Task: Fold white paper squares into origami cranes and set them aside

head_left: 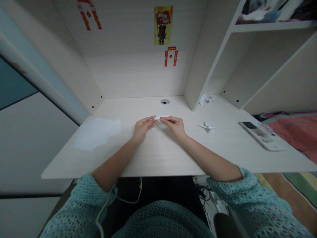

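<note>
Fingertips (152, 120) of your left hand (143, 127) and right hand (175, 125) are pinched together on the two ends of a small white folded strip of paper (162, 117), one hand per end. The strip sits at the centre of the pale wooden desk (158, 158), toward its far half; you cannot tell whether it touches the surface. Judgement: a crease is being set. For a clean one, hold both ends level, match the edges before pressing, then anchor with one hand and run a fingernail along the fold; resting the piece flat on the desk should sharpen it. Nearby: a loose pile of white paper sheets (96, 132) at left, a small folded white paper figure (207, 126) right of your right hand, and a white rectangular remote control (260, 135) farther right.
</note>
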Available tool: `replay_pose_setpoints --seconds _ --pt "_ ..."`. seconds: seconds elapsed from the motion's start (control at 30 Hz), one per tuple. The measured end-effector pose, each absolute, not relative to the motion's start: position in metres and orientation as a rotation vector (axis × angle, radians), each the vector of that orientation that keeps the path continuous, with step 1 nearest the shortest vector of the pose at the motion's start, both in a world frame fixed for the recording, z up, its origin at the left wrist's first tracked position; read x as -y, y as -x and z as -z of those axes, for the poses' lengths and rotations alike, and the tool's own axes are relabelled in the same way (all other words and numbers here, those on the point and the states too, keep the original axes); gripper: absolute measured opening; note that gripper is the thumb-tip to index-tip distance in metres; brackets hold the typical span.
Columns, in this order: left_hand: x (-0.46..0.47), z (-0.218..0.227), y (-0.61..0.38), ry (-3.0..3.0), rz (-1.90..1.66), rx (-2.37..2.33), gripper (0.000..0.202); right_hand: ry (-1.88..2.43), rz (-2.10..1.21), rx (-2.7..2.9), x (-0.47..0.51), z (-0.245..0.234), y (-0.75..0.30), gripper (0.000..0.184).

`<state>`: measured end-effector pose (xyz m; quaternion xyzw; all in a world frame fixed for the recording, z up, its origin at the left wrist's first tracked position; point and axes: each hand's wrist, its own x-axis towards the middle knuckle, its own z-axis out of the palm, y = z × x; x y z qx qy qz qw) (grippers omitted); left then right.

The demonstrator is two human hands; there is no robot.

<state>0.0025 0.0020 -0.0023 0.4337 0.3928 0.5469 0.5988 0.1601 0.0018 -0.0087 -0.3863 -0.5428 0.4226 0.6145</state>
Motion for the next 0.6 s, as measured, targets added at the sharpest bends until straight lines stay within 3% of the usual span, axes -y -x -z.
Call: replay_pose_setpoints --seconds 0.6 --pt "-0.0026 -0.0007 -0.0001 -1.15 -1.229 -1.003 0.039 0.917 -0.91 1.342 -0.0039 0.0083 -0.1634 0.021"
